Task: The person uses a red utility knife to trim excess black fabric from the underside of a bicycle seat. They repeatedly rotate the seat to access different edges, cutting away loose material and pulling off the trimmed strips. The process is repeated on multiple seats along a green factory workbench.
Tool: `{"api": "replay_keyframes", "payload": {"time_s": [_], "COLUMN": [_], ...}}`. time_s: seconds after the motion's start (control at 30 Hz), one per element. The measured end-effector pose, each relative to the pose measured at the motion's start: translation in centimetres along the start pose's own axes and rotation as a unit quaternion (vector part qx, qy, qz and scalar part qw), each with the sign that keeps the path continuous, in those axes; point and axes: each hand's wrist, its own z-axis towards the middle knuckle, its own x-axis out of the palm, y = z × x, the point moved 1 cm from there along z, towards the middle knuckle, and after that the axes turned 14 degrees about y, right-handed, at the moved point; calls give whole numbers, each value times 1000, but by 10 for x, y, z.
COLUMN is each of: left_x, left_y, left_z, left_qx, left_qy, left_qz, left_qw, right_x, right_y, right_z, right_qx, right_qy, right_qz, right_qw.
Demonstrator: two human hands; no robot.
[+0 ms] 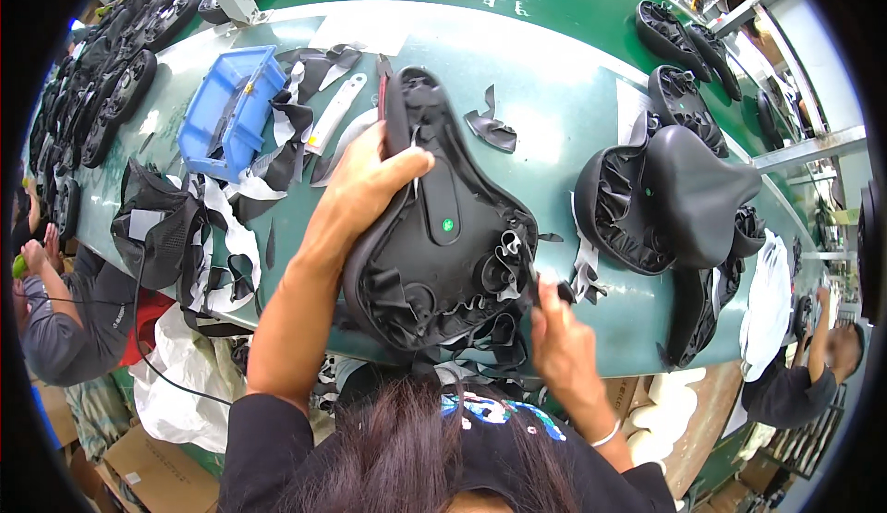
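Table (564,79): pale green, smooth top, spanning the frame.
Upper centre: white rectangular sheet (367,35); small curled black offcut (492,125).
Upper left: blue rectangular plastic bin (249,130); long white tool with rounded end (340,107); tangled black-and-white material strips (242,241).
Right: black saddle (614,204), underside up.
Centre: black saddle with wrinkled edging (462,190), underside up, contact unclear.

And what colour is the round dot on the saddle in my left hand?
Green: the dot on the saddle shows best in the head view.
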Motion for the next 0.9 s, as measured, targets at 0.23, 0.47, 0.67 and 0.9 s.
{"api": "replay_keyframes", "payload": {"time_s": [0.23,0.47,0.67,0.9], "left_x": [7,0,37,45], "left_y": [20,49,-9,6], "left_z": [-53,-81,-55,-38], "left_qx": [22,50,129,149], "left_qy": [-114,-260,-78,82], "left_qz": [-126,-17,520,542], "left_qw": [985,964,841,823], "right_x": [-13,-37,-51,-45], "right_y": [6,0,20,-1], "right_z": [-6,92,87,23], "right_qx": [32,19,-5,7], "right_qy": [-39,-144,-64,32], "right_qz": [213,323,408,238], "right_qw": [976,935,911,971]}}
